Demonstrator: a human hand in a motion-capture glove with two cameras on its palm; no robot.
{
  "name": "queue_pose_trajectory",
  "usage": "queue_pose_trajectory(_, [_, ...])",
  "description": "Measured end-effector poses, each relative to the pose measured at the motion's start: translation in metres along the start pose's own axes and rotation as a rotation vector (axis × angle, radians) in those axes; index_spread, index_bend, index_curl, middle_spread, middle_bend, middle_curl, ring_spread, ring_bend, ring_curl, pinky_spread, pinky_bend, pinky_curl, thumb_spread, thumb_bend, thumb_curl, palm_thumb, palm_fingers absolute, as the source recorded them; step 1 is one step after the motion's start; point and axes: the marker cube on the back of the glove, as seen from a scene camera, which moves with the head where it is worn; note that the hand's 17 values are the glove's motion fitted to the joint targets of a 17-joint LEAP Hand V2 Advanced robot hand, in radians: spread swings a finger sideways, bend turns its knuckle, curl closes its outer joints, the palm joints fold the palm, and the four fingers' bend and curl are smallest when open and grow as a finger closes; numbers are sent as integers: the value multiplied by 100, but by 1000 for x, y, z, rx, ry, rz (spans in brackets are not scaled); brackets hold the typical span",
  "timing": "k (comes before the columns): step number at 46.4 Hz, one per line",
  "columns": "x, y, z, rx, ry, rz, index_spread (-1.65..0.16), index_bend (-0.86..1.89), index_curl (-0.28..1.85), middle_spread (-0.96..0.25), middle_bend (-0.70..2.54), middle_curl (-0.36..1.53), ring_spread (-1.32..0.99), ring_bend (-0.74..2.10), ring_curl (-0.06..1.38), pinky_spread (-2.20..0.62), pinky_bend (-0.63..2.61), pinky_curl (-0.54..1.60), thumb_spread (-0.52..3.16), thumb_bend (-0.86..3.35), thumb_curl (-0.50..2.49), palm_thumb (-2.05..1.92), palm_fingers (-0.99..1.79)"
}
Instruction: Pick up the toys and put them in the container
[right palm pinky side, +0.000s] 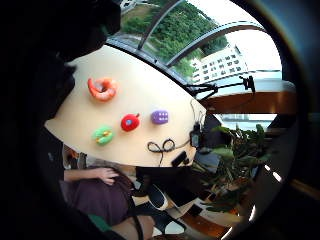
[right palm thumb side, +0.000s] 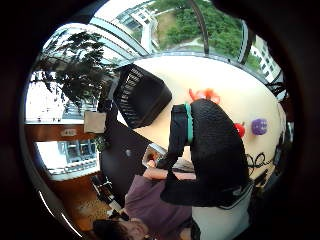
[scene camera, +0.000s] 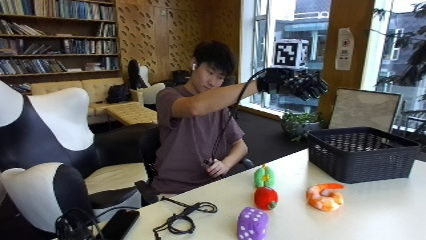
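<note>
Toys lie in a loose cluster on the pale, smooth surface, all soft plush. A curled orange shrimp (scene camera: 325, 196) with paler bands sits nearest the basket (scene camera: 363, 153); a round red apple (scene camera: 265, 198) stands just beside a green pod-shaped toy (scene camera: 264, 176) that lies toward the edge where the person sits; a purple dice (scene camera: 252, 224) with white dots and rounded corners rests further along the same edge, away from the basket. None of them touch each other.

The basket is dark, rectangular, of perforated plastic with a lattice of small holes, and stands on the surface by the window-side edge, near the shrimp but apart from it.

The gloved right hand (scene camera: 293, 83) is held high in the air, well above the surface and over none of the toys, its fingers hanging loosely spread and holding nothing. The bare hand (scene camera: 214, 167) is down by the person's lap, below the surface's near edge.

A black cable (scene camera: 181, 218) lies coiled in loops on the surface near the dice, and a flat black phone (scene camera: 120, 223) rests at the corner beyond it.
</note>
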Motion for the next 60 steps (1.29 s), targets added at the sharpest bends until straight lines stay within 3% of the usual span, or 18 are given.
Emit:
queue_pose_trajectory(4, [-2,-6,8,-2,-4,-120,-13,5,2,-1,13,3,-5,43,10,-3,70,19,71,3,2,2,10])
queue_pose_trajectory(11, [-3,-36,36,-38,40,-159,-19,11,6,-4,16,8,-5,48,14,-1,83,27,107,-2,6,-4,-4])
queue_pose_trajectory(14, [-7,-51,54,-71,28,-101,-20,12,8,-3,17,10,-5,47,15,-1,86,28,116,-3,8,-5,-9])
queue_pose_trajectory(18, [-16,-74,92,-103,-14,12,-21,8,9,-4,15,13,-3,40,14,1,90,30,123,-4,9,-6,-24])
queue_pose_trajectory(38, [-27,-106,300,-382,-64,-44,-24,6,11,-5,11,16,1,31,18,4,92,33,125,-4,16,-5,-31])
queue_pose_trajectory(44, [-10,-103,324,-296,192,-72,-24,9,12,-4,10,16,2,23,18,5,89,32,118,-7,17,-9,-35])
queue_pose_trajectory(51, [-20,-108,330,-156,58,-35,-24,6,12,-4,9,16,1,25,20,5,98,35,113,-7,17,-10,-22])
queue_pose_trajectory(57, [-3,-113,332,-62,180,-70,-26,8,11,-8,12,15,-5,50,28,-4,111,38,118,-4,18,-5,0])
queue_pose_trajectory(60, [-14,-113,330,-75,52,-34,-26,10,12,-10,13,16,-11,65,32,-10,113,39,121,-3,18,-3,7])
